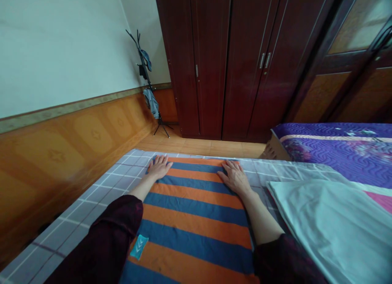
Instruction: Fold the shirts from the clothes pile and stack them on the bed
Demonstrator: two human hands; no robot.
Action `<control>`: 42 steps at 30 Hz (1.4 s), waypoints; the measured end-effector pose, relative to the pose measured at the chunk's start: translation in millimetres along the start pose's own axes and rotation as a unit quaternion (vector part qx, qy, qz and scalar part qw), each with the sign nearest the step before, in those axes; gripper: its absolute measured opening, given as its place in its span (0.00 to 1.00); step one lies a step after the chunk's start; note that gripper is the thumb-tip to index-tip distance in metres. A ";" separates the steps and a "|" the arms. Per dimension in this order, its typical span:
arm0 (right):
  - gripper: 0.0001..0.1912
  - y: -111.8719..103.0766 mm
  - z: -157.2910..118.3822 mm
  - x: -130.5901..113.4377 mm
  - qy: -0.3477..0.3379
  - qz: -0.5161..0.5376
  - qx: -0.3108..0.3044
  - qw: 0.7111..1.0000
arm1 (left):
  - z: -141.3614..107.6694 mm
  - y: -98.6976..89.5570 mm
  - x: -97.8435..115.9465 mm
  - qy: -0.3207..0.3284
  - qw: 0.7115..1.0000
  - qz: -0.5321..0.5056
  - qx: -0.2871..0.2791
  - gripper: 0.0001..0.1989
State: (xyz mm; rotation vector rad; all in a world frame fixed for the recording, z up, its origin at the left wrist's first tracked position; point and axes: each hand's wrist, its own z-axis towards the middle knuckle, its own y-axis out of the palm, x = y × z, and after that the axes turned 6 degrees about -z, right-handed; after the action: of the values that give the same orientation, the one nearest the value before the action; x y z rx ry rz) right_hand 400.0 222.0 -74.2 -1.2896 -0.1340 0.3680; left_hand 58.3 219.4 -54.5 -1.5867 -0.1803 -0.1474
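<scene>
An orange and blue striped cloth (196,210), perhaps a garment, lies flat in front of me, with a small teal patch (139,247) near its lower left. On its far left corner rests my left hand (159,168), palm down and fingers stretched out. My right hand (235,177) lies on the far right corner in the same way, thumb spread toward the middle. Neither hand grips anything. Dark sleeves cover both forearms partway. The near end of the cloth runs out of the view.
The cloth lies on a grey checked sheet (104,194). Folded pale green fabric (333,222) is at the right, beside a purple quilted bed cover (346,153). Beyond stand a dark red wardrobe (226,71) and a black coat rack (147,77) with clothing. A wall borders the left.
</scene>
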 end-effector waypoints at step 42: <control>0.28 -60.5 -150.6 -84.5 -0.009 -0.114 -0.062 0.992 | -217.9 13.3 -91.9 0.009 0.995 0.069 0.074 0.31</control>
State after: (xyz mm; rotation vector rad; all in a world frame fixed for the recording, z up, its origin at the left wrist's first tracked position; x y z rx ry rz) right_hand 377.9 42.1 -49.6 -1.3766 -0.3202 0.1785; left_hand -24.8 -0.8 -81.2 -1.4448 -0.0659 -0.0405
